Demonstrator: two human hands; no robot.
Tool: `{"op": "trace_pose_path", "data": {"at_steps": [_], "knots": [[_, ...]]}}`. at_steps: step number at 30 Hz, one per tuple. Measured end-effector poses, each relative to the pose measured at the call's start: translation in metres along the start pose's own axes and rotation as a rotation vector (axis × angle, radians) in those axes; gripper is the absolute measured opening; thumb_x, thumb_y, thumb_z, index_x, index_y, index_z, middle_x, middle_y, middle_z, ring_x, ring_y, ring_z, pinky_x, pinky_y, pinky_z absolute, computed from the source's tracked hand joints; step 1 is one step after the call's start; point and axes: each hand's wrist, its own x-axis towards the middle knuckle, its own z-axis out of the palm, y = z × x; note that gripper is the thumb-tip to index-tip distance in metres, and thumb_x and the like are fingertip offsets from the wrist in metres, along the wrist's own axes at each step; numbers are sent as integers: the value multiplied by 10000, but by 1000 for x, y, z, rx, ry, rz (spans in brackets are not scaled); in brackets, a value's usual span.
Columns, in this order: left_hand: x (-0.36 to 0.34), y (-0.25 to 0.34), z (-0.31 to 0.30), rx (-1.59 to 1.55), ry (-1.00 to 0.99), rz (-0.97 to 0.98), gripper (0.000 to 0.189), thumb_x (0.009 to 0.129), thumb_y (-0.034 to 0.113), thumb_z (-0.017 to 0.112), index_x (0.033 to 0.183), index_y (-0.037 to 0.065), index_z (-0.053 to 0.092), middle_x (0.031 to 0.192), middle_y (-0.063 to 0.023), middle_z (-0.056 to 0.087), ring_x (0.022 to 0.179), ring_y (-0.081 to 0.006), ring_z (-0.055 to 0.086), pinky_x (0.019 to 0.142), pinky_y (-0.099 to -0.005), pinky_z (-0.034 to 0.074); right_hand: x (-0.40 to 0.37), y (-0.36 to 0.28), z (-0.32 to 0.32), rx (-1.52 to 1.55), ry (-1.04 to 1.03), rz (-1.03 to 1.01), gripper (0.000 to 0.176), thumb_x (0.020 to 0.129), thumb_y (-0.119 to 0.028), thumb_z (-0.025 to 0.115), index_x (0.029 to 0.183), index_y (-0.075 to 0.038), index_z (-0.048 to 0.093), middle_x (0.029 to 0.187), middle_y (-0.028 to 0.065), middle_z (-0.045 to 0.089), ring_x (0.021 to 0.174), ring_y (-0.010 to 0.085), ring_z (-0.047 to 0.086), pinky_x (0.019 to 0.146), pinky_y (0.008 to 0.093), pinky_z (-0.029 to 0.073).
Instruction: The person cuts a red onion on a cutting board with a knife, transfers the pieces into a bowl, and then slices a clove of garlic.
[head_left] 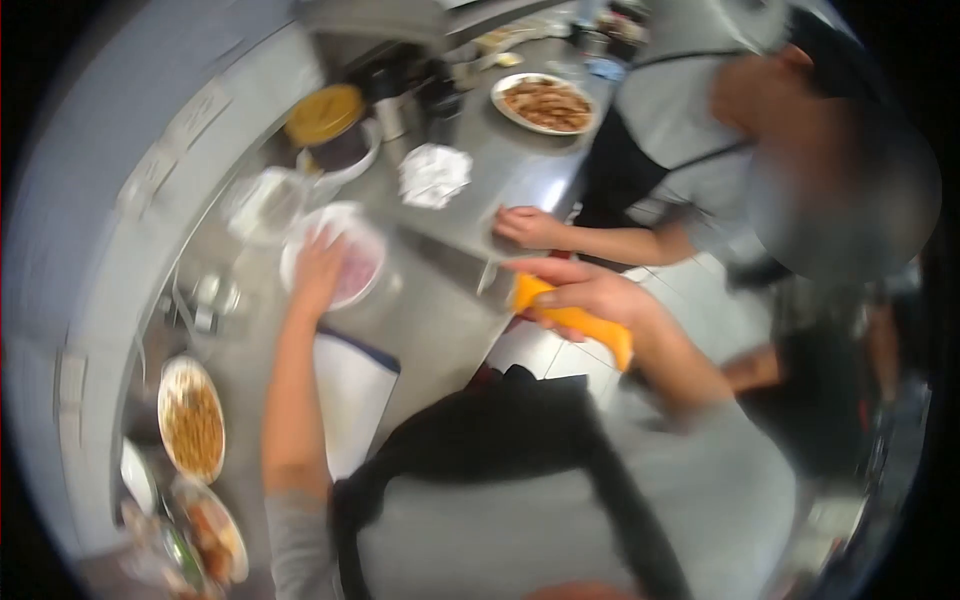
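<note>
My right hand [600, 298] is closed around the orange handle of a large knife [575, 318]. Its wide blade points left across the counter, blurred by motion. At the left, my left hand [320, 268] lies over the near-left rim of a round white tub [350, 212], fingers spread and reaching inside. Pinkish contents [358, 268], too blurred to name, show beside the fingers. Below the tub, a white cutting board [350, 395] with a dark edge lies partly under my left forearm.
A co-worker's hand [528, 228] rests at the counter's right edge. Crumpled white paper [435, 176], a yellow-lidded container [325, 115] and a plate of browned food [548, 104] stand farther back. Oval dishes of food [192, 420] line the left side.
</note>
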Motion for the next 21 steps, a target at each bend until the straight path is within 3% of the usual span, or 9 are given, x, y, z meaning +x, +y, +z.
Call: {"op": "trace_pose_path", "data": {"at_steps": [1,2,3,4,7,10,14,18,21], "knots": [[0,2,-3,-86,8,46,442,999,330,412,1346,104,567,1404,-117,537,1404,-336,354,1167,-437,242,-2,4,-2,-3,-10,-48,582,942,-102,553,1491,-129,361,819,84,599,550,126,554,487,238,451],[2,12,3,-377,137,-213,477,1022,403,380,1276,82,625,1337,-108,595,1362,-302,418,1140,-403,293,0,6,-1,-25,-18,-51,578,948,-101,549,1493,-129,358,812,81,595,540,122,549,489,235,450],[8,9,3,-744,71,-359,571,1020,493,343,1227,63,657,1298,-125,621,1324,-293,469,1109,-358,336,4,8,-1,-51,-22,-59,575,953,-100,545,1494,-129,355,805,77,591,529,117,545,490,232,449],[13,27,-22,-852,-50,-573,678,1010,574,285,1207,52,670,1270,-136,639,1291,-287,502,1102,-383,346,10,11,3,-77,-22,-71,572,958,-99,541,1496,-130,352,798,73,587,519,113,541,491,229,449],[18,25,-6,-1637,207,-628,928,924,755,222,1403,-2,464,1384,-179,538,1265,-319,501,1108,-438,324,31,26,18,-280,62,-2,571,972,-107,533,1506,-136,334,788,59,578,515,105,540,500,223,452],[11,26,-11,-2024,301,-556,1005,894,790,179,1466,-22,336,1424,-205,486,1313,-324,455,1122,-429,305,54,50,17,-262,-28,-63,565,974,-109,528,1506,-141,340,790,51,576,517,104,543,508,218,453],[3,30,-11,-2197,558,-573,1011,905,770,143,1462,-61,293,1456,-254,418,1342,-384,421,1111,-468,337,66,64,28,-231,-97,19,594,965,-109,542,1516,-166,330,836,41,573,593,95,554,537,227,465],[4,35,-20,-2386,896,-656,1018,901,773,203,1502,-48,178,1516,-280,301,1381,-410,355,1103,-491,354,81,83,20,-146,-227,64,602,960,-105,541,1517,-165,323,878,55,577,612,106,553,558,241,482],[-2,38,-29,-2431,857,-561,1036,889,788,226,1521,-26,127,1535,-287,252,1385,-424,343,1125,-482,322,90,88,12,-211,-162,8,598,959,-96,536,1515,-153,323,865,64,574,595,115,546,548,248,480]]}}
